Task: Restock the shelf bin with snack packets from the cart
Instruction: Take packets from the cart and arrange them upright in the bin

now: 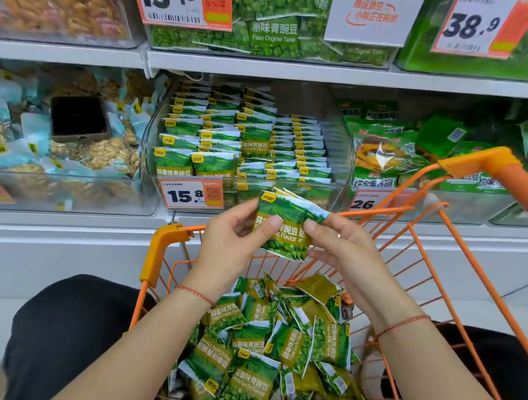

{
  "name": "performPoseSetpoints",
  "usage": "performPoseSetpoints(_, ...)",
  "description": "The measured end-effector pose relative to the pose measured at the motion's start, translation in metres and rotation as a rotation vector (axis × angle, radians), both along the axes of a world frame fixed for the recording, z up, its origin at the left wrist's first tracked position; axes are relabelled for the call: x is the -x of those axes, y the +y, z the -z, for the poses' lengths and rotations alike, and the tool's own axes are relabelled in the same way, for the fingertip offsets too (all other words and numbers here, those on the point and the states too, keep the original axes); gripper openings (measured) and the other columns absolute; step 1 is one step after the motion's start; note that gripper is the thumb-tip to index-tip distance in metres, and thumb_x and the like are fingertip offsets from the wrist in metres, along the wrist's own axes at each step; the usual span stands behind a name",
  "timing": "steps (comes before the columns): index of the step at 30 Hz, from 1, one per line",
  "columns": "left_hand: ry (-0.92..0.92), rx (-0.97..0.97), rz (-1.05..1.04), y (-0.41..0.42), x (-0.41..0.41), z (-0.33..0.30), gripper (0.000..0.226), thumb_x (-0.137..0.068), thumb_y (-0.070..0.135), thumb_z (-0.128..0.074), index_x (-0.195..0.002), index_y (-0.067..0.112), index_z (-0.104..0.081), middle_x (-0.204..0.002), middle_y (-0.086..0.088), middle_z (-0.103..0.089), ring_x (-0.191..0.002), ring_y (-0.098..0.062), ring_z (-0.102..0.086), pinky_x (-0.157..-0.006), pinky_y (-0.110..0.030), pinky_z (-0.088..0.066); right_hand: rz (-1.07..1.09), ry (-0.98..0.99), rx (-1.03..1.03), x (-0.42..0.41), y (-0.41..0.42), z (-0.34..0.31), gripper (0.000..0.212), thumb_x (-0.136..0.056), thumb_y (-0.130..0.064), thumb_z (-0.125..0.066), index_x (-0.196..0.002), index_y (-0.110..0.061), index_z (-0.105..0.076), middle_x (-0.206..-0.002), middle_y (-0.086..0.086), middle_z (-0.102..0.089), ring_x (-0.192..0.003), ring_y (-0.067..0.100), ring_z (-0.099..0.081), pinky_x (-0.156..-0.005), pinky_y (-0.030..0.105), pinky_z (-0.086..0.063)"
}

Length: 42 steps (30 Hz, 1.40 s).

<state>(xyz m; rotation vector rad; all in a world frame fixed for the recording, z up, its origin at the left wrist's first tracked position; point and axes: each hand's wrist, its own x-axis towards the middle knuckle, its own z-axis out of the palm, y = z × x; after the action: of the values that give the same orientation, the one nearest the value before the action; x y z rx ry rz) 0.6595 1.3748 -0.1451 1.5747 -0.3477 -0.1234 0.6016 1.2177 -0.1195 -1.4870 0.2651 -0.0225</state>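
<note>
A small stack of green snack packets [285, 231] is held between both hands just above the far rim of the orange wire cart [464, 251], in front of the shelf. The left hand [237, 232] grips the stack at its 9 o'clock edge, thumb laid across the front face and fingers curled behind; the right hand [345, 249] pinches it at 3 o'clock, thumb tip on the front, the other fingers spread underneath. A thin red cord [197, 294] is worn on each wrist.

At 12 o'clock from the hands stands the clear shelf bin [343, 162], packed with upright rows of the same garlic-flavour pea packets — the rows are tall on the left side and lower on the right. A price tag [192, 194] reading 15.8 is fixed to the bin's front at 10 o'clock from the held stack.

At 6 o'clock, inside the cart, a loose heap of packets [273, 355] lies jumbled, some face up and some turned over — several are tilted against one another.

At 9 o'clock a neighbouring bin of pale-blue nut packs [11, 130] is seen; at 3 o'clock, a bin of green mixed-crisp bags [386, 160]. On the shelf above, original-taste pea packets [275, 30] are stacked behind another 15.8 tag.
</note>
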Motion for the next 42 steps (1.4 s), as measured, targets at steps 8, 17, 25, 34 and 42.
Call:
performPoseSetpoints(8,-0.067,-0.097,-0.049,-0.001,0.005,0.002,0.043,-0.073,0.043,-0.065,-0.114,0.034,-0.058,-0.109,0.024,-0.062,-0.100,0.008,-0.057,-0.083,-0.009,-0.047,0.012,0.010,-0.101,0.001,0.007,0.007,0.009,-0.089,-0.027,-0.059,-0.090,-0.035,-0.054,-0.094,-0.026,-0.063,-0.087,-0.011,-0.058,-0.083,0.022,-0.046)
performPoseSetpoints(17,-0.273,-0.321,-0.053,-0.006,0.005,-0.002,0.038,-0.093,0.048,-0.045,-0.091,0.013,-0.059,-0.097,0.004,-0.047,-0.085,0.001,-0.048,-0.070,-0.013,-0.038,0.065,-0.064,0.132,-0.005,0.017,0.002,0.046,-0.064,-0.033,-0.075,-0.107,-0.027,-0.059,-0.105,-0.015,-0.068,-0.104,-0.004,-0.060,-0.092,0.016,-0.047)
performPoseSetpoints(25,-0.465,-0.476,-0.121,0.005,-0.035,-0.031,0.045,-0.098,0.037,-0.031,-0.111,0.001,-0.056,-0.102,0.004,-0.039,-0.075,-0.008,-0.043,-0.066,-0.023,-0.039,0.107,-0.119,0.177,-0.053,0.034,-0.018,0.038,-0.071,-0.023,-0.077,-0.097,-0.003,-0.058,-0.089,-0.007,-0.064,-0.082,-0.007,-0.062,-0.074,0.009,-0.048)
performPoseSetpoints(34,-0.646,-0.677,-0.391,0.063,-0.114,-0.004,0.053,-0.098,0.039,-0.032,-0.136,0.005,-0.048,-0.124,-0.015,-0.054,-0.117,-0.031,-0.048,-0.101,-0.041,-0.038,0.111,0.025,0.410,-0.113,0.013,-0.024,0.089,-0.060,-0.054,-0.080,-0.135,-0.016,-0.048,-0.136,-0.001,-0.053,-0.122,0.015,-0.050,-0.101,0.040,-0.045)
performPoseSetpoints(42,-0.608,-0.709,-0.355,0.064,-0.127,0.000,0.054,-0.099,0.043,-0.031,-0.138,0.008,-0.045,-0.134,-0.010,-0.049,-0.122,-0.026,-0.044,-0.102,-0.037,-0.035,0.041,0.122,0.421,-0.170,0.011,-0.018,0.089,-0.083,-0.022,-0.073,-0.151,-0.008,-0.018,-0.153,0.008,-0.029,-0.133,0.013,-0.035,-0.105,0.032,-0.035)
